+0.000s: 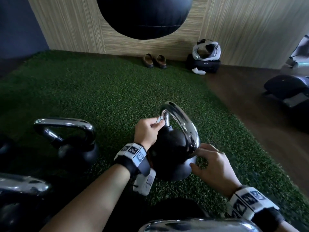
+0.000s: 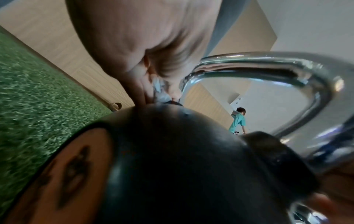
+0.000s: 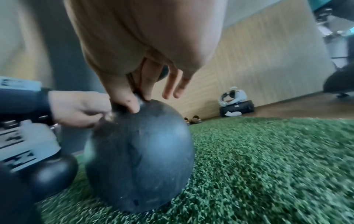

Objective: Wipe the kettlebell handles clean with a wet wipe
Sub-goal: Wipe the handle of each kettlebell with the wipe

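Note:
A black kettlebell (image 1: pixel 170 148) with a chrome handle (image 1: pixel 185 121) stands tilted on the green turf (image 1: pixel 108 91). My left hand (image 1: pixel 157 122) pinches a small white wet wipe (image 1: pixel 159 120) against the far leg of the handle, just above the black body. The left wrist view shows the wipe (image 2: pixel 160 89) bunched between the fingertips beside the chrome. My right hand (image 1: pixel 199 155) holds the kettlebell at the foot of the near leg. In the right wrist view its thumb (image 3: pixel 132 104) and forefinger pinch there on the kettlebell (image 3: pixel 139 159), and the other fingers hang free.
More kettlebells stand at the left (image 1: pixel 75 144), lower left (image 1: pixel 20 198) and bottom edge (image 1: pixel 192 225). A black punching bag (image 1: pixel 143 17) hangs ahead. Slippers (image 1: pixel 154 61) and a headset on a black case (image 1: pixel 206 52) lie by the wall. Wood floor (image 1: pixel 250 104) lies right. A person (image 2: pixel 238 121) stands far off.

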Available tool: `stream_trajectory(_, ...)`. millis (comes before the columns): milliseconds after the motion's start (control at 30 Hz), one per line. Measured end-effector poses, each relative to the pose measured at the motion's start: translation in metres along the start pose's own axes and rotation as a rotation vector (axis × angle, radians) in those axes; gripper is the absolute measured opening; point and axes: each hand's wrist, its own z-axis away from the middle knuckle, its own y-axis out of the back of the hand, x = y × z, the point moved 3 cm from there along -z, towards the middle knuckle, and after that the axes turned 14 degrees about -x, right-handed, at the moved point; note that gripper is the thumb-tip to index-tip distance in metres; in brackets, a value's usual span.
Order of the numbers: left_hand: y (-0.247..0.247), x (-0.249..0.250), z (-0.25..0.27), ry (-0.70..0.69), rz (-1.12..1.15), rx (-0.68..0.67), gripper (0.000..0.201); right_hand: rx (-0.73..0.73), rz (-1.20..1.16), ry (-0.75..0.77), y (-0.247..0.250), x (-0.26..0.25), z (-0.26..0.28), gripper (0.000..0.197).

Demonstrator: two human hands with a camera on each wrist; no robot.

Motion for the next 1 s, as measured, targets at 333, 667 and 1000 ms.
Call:
stream_trajectory(333, -0.009, 0.018, -0.024, 0.104, 0.022, -0.326, 0.028, -0.076, -0.141, -0.005, -0.004, -0.031, -0.070, 0.027)
stream_trajectory(667, 0.002, 0.032, -0.027, 0.062, -0.163, -0.252, 0.050, -0.233, -0.407, -0.215, -0.051, 0.033, -0.107, 0.106)
stream_trajectory(1000, 0.005, 0.035, -0.043, 0.073, 0.138, -0.287, 0.015, -0.229, -0.430, -0.176, -0.061, 0.047, -0.114, 0.097)
